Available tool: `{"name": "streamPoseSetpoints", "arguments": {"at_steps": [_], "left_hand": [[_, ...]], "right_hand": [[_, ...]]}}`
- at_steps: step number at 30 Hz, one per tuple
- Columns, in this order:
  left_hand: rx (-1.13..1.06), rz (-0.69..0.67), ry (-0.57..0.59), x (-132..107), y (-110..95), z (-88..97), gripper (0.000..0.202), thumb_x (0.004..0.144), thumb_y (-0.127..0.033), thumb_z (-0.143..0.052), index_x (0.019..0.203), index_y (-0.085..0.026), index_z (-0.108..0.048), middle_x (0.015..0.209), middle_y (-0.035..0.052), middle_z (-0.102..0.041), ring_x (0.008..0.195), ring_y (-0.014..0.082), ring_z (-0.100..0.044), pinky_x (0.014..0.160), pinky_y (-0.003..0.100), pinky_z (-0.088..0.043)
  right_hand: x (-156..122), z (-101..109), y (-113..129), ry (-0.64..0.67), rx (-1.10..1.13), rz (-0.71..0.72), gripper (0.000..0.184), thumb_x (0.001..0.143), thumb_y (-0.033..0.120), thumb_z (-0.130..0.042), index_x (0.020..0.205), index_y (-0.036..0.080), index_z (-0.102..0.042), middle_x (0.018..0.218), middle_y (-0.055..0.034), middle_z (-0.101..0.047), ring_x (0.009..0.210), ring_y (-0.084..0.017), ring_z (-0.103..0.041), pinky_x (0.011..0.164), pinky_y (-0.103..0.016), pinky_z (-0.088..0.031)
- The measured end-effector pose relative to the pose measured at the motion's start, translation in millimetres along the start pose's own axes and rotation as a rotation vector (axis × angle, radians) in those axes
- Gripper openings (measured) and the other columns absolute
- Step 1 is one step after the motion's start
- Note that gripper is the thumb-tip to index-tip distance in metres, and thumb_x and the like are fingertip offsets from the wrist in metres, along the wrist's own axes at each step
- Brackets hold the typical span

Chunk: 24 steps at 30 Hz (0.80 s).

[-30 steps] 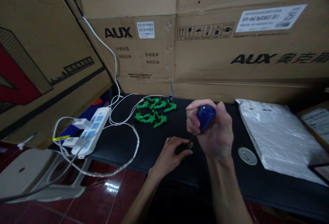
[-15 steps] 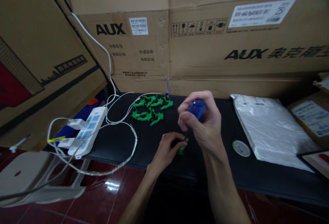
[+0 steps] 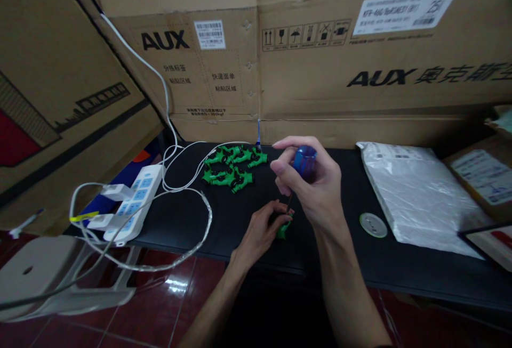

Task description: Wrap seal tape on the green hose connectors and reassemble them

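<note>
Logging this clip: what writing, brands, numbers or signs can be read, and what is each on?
"AUX": middle cardboard box.
"AUX", then Chinese characters, the last cut off by the frame edge: right cardboard box.
"分拣标签 粘贴区域": middle box, left dashed panel.
"快递面单 粘贴区域": right dashed panel.
Row of handling pictograms, no words: right box.
Too blurred to read: barcode sticker, white label, small print line.

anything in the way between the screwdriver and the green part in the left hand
Nothing visible: the screwdriver runs straight from the right hand down to the green part that the left hand holds.
</note>
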<state>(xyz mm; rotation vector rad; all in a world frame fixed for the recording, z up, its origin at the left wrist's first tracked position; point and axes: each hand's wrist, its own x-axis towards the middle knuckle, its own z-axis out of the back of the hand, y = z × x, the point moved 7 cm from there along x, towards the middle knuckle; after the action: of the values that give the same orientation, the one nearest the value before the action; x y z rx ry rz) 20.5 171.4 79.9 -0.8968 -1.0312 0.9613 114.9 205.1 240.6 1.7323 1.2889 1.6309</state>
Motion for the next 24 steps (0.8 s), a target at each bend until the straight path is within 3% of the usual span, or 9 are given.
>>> {"name": "streamPoseSetpoints", "arguments": {"at_steps": [6,9,12,17,21,24], "left_hand": [[-0.012,-0.04,0.038,1.2,-1.6,-1.6,0.019,0.106,-0.026,-0.055,0.109,-0.021,-0.074,0.113,0.006,-0.079,0.107,0.0219,-0.073,0.096,0.033,-0.057],[-0.006,-0.021,-0.001,2.5,-1.3,-0.1,0.012,0.102,-0.028,-0.063,0.103,-0.02,-0.072,0.102,0.0051,-0.079,0.098,0.0218,-0.074,0.091,0.032,-0.058],[-0.004,-0.009,-0.022,3.7,-2.4,1.0,0.014,0.098,-0.028,-0.069,0.109,-0.019,-0.069,0.104,0.0059,-0.078,0.098,0.0222,-0.074,0.088,0.033,-0.059],[0.008,-0.055,0.033,4.7,-5.6,-2.7,0.018,0.104,-0.025,-0.058,0.105,-0.019,-0.074,0.108,0.0081,-0.077,0.1,0.0215,-0.073,0.091,0.033,-0.058],[0.034,-0.026,-0.014,6.3,-0.6,-2.7,0.011,0.098,-0.027,-0.07,0.104,-0.018,-0.069,0.104,0.0068,-0.077,0.097,0.0216,-0.074,0.089,0.033,-0.059],[0.073,-0.006,-0.03,5.7,0.3,-1.8,0.026,0.091,-0.028,-0.079,0.11,-0.018,-0.065,0.107,0.0064,-0.076,0.099,0.0229,-0.074,0.088,0.034,-0.06]], "right_hand": [[-0.4,-0.9,-3.9,0.02,0.022,-0.036,0.022,0.089,0.014,-0.081,0.106,0.024,-0.071,0.072,0.0076,-0.057,0.049,-0.007,-0.047,0.044,-0.023,-0.038],[-1.9,-1.1,-4.3,0.024,0.001,-0.047,0.024,0.088,0.013,-0.082,0.107,0.025,-0.072,0.073,0.0075,-0.058,0.05,-0.006,-0.049,0.045,-0.022,-0.042],[-3.5,-1.8,-3.2,0.033,-0.021,-0.055,0.026,0.087,0.013,-0.083,0.108,0.025,-0.072,0.075,0.0074,-0.06,0.051,-0.006,-0.052,0.047,-0.021,-0.045],[-6.2,0.3,-0.2,0.033,-0.05,-0.06,0.024,0.088,0.017,-0.083,0.107,0.025,-0.07,0.075,0.0074,-0.062,0.053,-0.008,-0.058,0.05,-0.021,-0.05],[-8.0,2.1,4.3,0.033,-0.137,-0.046,0.023,0.089,0.021,-0.083,0.106,0.025,-0.069,0.076,0.0075,-0.063,0.058,-0.009,-0.062,0.056,-0.021,-0.052],[-7.2,2.1,9.7,0.046,-0.278,-0.008,0.012,0.094,0.025,-0.078,0.101,0.022,-0.068,0.085,0.0039,-0.067,0.07,-0.011,-0.065,0.064,-0.024,-0.052]]}}
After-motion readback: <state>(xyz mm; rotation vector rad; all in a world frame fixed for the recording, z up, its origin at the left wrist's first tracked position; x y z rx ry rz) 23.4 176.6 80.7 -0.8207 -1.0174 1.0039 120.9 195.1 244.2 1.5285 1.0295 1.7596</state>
